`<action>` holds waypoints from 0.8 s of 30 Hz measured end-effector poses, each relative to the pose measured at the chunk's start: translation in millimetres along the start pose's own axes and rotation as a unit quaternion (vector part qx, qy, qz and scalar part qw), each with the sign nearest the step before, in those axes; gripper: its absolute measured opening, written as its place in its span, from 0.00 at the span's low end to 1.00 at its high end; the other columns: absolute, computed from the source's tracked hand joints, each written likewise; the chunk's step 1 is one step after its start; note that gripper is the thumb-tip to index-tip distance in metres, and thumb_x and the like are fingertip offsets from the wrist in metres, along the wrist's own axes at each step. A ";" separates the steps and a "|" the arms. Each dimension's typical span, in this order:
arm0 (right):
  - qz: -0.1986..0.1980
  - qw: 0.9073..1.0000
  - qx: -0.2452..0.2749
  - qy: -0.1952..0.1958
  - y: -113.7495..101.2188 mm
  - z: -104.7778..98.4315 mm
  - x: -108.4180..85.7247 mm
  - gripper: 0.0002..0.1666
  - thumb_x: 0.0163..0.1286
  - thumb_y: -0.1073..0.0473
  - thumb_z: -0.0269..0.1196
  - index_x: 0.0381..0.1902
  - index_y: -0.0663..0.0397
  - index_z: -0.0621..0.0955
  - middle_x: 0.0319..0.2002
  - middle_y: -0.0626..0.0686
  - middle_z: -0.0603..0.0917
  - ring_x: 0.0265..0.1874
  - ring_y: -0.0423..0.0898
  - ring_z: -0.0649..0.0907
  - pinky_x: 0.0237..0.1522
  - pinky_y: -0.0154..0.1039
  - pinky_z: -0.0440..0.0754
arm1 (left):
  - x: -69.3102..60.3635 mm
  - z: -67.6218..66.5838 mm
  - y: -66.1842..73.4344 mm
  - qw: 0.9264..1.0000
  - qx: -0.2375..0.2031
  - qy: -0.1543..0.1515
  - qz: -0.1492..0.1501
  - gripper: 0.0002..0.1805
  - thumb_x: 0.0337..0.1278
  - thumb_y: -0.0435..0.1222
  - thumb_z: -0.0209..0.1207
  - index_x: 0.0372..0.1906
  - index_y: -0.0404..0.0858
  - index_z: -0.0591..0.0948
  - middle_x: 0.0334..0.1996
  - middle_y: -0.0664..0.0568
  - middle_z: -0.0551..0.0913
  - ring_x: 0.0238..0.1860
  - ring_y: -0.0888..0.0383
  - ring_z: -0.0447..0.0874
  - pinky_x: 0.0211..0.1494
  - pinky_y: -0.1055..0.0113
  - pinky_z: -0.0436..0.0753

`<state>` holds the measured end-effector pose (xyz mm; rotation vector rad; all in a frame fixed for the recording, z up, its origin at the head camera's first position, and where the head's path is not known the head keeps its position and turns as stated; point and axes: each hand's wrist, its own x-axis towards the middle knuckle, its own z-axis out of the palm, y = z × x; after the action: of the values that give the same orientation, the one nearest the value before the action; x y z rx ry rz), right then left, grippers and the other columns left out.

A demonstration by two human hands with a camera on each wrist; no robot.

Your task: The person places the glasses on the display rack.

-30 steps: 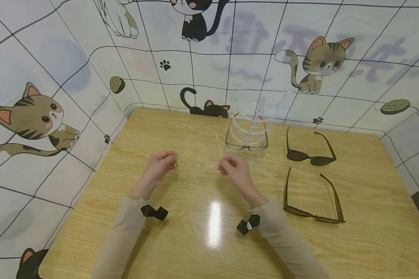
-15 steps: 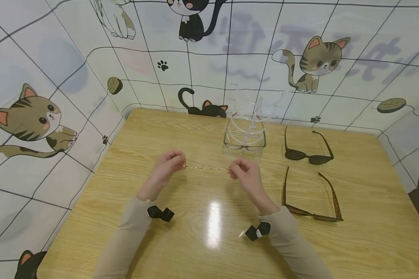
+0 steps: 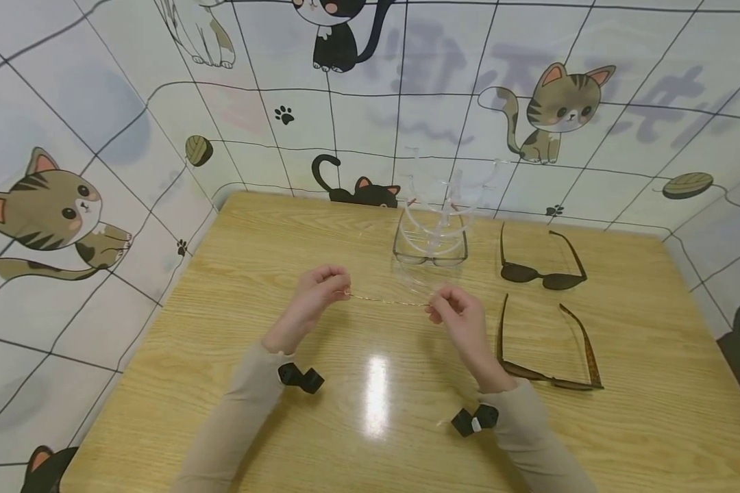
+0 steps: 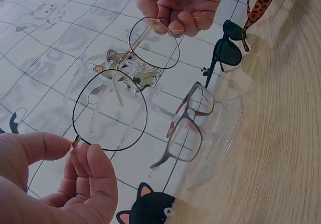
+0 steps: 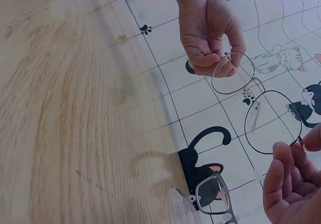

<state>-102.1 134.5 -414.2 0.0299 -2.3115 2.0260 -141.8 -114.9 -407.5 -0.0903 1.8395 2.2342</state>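
On three sides, a pale wall [image 3: 370, 130] printed with grid lines, cartoon cats [image 3: 564, 113] and paw prints [image 3: 284, 114]. Inside it, a light wood-grained desk [image 3: 333, 424], with a streak of reflected light [image 3: 376, 397] toward the near side. At the far edge, a transparent branching stand [image 3: 445, 222]. To the right of it, tortoiseshell sunglasses [image 3: 528, 372] nearer and black sunglasses [image 3: 519, 274] farther off, both with temples spread toward the wall. At the foot of the stand, grey-framed eyeglasses [image 3: 430, 260]; cannot tell whether resting on it or on the desk. Over the middle of the desk, left hand [image 3: 313, 298] and right hand [image 3: 465, 322], each narrowed to a pinch on one outer end of round thin-rimmed glasses [image 3: 388, 301], held up off the wood in front of the stand. Step in hand, by judgement: two-handed steadying of these glasses. For the next move, probably an even, light grip and no twist on the wire. Smallest, a gold-coloured temple [image 4: 142, 37] and a metal end piece [image 4: 75, 141], partly covered.
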 end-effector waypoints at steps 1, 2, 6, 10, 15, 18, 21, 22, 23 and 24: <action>0.002 1.000 -0.003 0.002 0.2 -1.7 -0.6 0.10 0.67 0.67 0.56 0.31 0.74 0.77 0.23 0.52 0.82 0.22 0.43 0.80 0.30 0.33 0.82 | 0.4 2.1 0.0 1.000 0.000 -0.001 0.001 0.02 0.60 0.26 0.53 0.37 0.31 0.75 0.25 0.55 0.77 0.28 0.63 0.76 0.36 0.72 0.81; 0.004 1.000 -0.005 0.005 0.5 -3.5 -1.1 0.10 0.67 0.67 0.56 0.31 0.73 0.77 0.23 0.52 0.82 0.22 0.43 0.80 0.30 0.33 0.82 | 0.8 4.0 0.0 1.000 0.000 -0.002 0.002 0.02 0.60 0.26 0.53 0.37 0.31 0.75 0.25 0.55 0.77 0.28 0.63 0.76 0.36 0.72 0.81; 0.004 1.000 -0.009 0.013 0.6 -10.1 -3.1 0.10 0.68 0.67 0.56 0.30 0.72 0.77 0.23 0.53 0.82 0.23 0.44 0.81 0.30 0.33 0.82 | 3.4 12.1 -0.8 1.000 -0.001 -0.001 0.001 0.04 0.60 0.25 0.53 0.38 0.28 0.74 0.24 0.55 0.77 0.27 0.63 0.76 0.35 0.72 0.82; -0.008 1.000 -0.004 0.024 1.9 -16.6 -6.3 0.09 0.67 0.68 0.56 0.30 0.72 0.78 0.24 0.58 0.82 0.23 0.44 0.82 0.28 0.32 0.82 | 5.9 20.1 -2.0 1.000 -0.003 -0.006 0.000 0.03 0.59 0.25 0.53 0.38 0.28 0.74 0.23 0.54 0.77 0.26 0.63 0.76 0.34 0.72 0.81; -0.035 0.999 0.002 0.037 4.6 -23.7 -10.2 0.09 0.67 0.70 0.56 0.28 0.73 0.78 0.23 0.57 0.82 0.21 0.44 0.81 0.27 0.32 0.82 | 7.0 29.0 -3.3 1.000 0.008 -0.021 0.001 0.06 0.60 0.25 0.52 0.40 0.25 0.73 0.23 0.54 0.76 0.27 0.62 0.76 0.34 0.72 0.81; -0.031 0.998 0.003 0.047 5.2 -27.6 -11.5 0.09 0.67 0.70 0.55 0.28 0.73 0.77 0.22 0.52 0.81 0.20 0.45 0.80 0.27 0.32 0.81 | 8.9 34.5 -4.2 1.000 0.007 -0.027 0.000 0.08 0.60 0.25 0.52 0.42 0.23 0.73 0.23 0.54 0.76 0.26 0.63 0.76 0.34 0.73 0.81; -0.019 0.998 0.006 0.056 5.9 -31.5 -10.9 0.09 0.68 0.70 0.54 0.29 0.74 0.77 0.21 0.49 0.81 0.20 0.45 0.79 0.27 0.32 0.81 | 11.4 39.9 -5.0 1.000 0.006 -0.029 -0.002 0.09 0.61 0.25 0.52 0.43 0.22 0.73 0.24 0.53 0.76 0.26 0.63 0.76 0.34 0.73 0.81; -0.014 0.998 0.003 0.060 6.2 -33.1 -10.4 0.09 0.68 0.70 0.54 0.29 0.74 0.76 0.21 0.48 0.81 0.20 0.45 0.79 0.27 0.31 0.81 | 12.4 41.7 -5.4 1.000 0.005 -0.028 -0.003 0.08 0.61 0.25 0.52 0.42 0.23 0.73 0.24 0.53 0.76 0.26 0.63 0.76 0.34 0.73 0.81; -0.010 0.998 0.001 0.063 6.1 -34.4 -9.8 0.09 0.68 0.70 0.54 0.30 0.74 0.76 0.21 0.47 0.81 0.20 0.44 0.79 0.27 0.31 0.81 | 13.2 43.4 -5.7 1.000 0.004 -0.027 -0.003 0.07 0.61 0.25 0.52 0.42 0.24 0.73 0.24 0.53 0.76 0.26 0.63 0.76 0.34 0.73 0.81; -0.007 0.998 -0.002 0.065 6.0 -35.9 -9.1 0.10 0.68 0.70 0.54 0.30 0.74 0.76 0.21 0.46 0.81 0.20 0.43 0.79 0.27 0.31 0.81 | 13.9 45.1 -5.7 1.000 0.005 -0.025 -0.003 0.07 0.61 0.25 0.53 0.41 0.24 0.74 0.24 0.53 0.76 0.26 0.63 0.76 0.35 0.72 0.81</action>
<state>-92.1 170.6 -416.1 -0.0833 -2.2300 1.9542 -149.0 -67.9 -406.6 -0.0362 1.8220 2.2025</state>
